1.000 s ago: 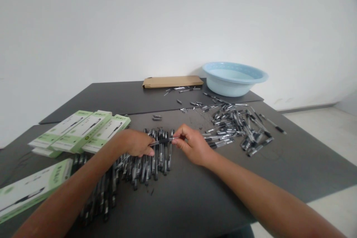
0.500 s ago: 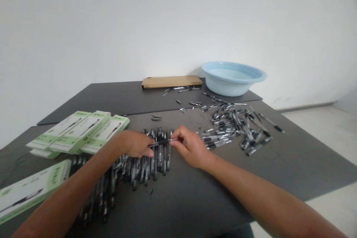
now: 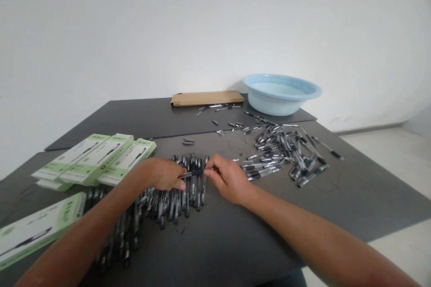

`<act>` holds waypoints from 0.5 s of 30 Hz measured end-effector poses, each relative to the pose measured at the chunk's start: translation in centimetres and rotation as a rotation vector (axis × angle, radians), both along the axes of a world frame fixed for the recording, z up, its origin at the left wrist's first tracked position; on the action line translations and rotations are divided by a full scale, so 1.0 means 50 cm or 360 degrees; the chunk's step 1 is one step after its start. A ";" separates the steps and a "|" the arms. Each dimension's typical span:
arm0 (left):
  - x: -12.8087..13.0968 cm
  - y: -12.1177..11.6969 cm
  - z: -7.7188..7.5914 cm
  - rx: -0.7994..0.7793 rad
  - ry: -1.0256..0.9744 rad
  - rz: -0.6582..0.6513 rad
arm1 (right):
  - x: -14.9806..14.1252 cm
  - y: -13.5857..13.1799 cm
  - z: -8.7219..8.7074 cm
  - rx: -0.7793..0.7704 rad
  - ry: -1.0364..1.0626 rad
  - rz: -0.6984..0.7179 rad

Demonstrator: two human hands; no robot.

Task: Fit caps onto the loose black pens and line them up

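Between my two hands lies a clear pen (image 3: 194, 173) with a black grip, held roughly level. My left hand (image 3: 165, 174) is closed around its barrel end. The fingertips of my right hand (image 3: 225, 176) pinch the tip end; the very tip is hidden by the fingers. Directly below the held pen is a pile of capped pens (image 3: 173, 204), lying side by side on the dark table (image 3: 215, 242). More pens (image 3: 124, 233) lie in a heap under my left forearm, partly covered by it.
Green-and-white pen boxes (image 3: 90, 154) are stacked at the left, with another box (image 3: 40, 228) nearer me. Loose pens (image 3: 286, 148) are scattered at the right. A light blue basin (image 3: 281, 94) and a flat cardboard piece (image 3: 207, 97) rest near the wall. A few small black pieces (image 3: 188, 141) lie mid-table.
My right hand's fingers have shifted slightly and closed further over the pen's tip end. My left hand and the piles stay where they were.
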State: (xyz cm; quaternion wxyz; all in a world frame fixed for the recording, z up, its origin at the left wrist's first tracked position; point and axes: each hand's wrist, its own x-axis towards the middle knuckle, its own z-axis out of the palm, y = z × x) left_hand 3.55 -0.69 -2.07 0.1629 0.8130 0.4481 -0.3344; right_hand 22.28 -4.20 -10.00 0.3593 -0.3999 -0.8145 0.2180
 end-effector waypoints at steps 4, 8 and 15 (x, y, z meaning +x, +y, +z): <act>-0.007 0.005 -0.009 -0.0053 -0.0024 0.0025 | 0.006 -0.001 0.007 -0.0056 -0.0046 0.0116; -0.024 0.013 -0.011 -0.0110 -0.0110 0.0038 | 0.021 0.002 0.021 -0.0083 0.0038 0.0174; -0.027 0.013 -0.014 -0.0087 -0.0134 0.0060 | 0.035 0.003 0.034 0.0094 0.0020 0.0136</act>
